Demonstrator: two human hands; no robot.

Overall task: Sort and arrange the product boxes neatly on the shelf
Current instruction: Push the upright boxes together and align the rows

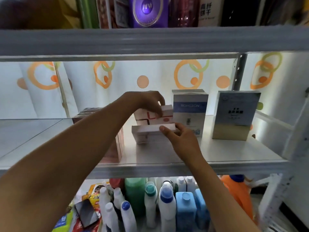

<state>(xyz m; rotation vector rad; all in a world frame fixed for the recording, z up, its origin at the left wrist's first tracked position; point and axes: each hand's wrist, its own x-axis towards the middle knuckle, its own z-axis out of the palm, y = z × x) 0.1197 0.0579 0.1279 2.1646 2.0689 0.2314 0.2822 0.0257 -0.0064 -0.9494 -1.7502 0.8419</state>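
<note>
Both hands are on the middle shelf (pixel 234 151), working a small stack mid-shelf, closer to its back edge than its front lip. Left hand (pixel 147 102) is closed around the top edge of the upright white box with red lines (pixel 151 118), fingers curled over it. Right hand (pixel 179 137) pinches the right end of the flat white box (pixel 150 131), thumb on top, fingers underneath I think, partly hidden. The flat box looks to sit on another white carton (pixel 145 138) in front of the upright one; can't tell if the upright one rests on the stack or on the shelf behind it. Risks: the stack is tight against the blue-banded box (pixel 189 113) on its right, so sliding the flat box right or twisting it will likely shove or tip that tall carton toward the grey-and-tan box (pixel 235 114) near the right end of the shelf. The upright box is held only at the top; if the left hand lets go before it's seated it could fall forward over the stack. The left forearm crosses the reddish-brown box (pixel 115 148) by the front lip; pulling the arm back low could drag it off onto the bottles (pixel 158 203) on the shelf below. Lighting is dim and backlit, so edge alignment is hard to judge.
</note>
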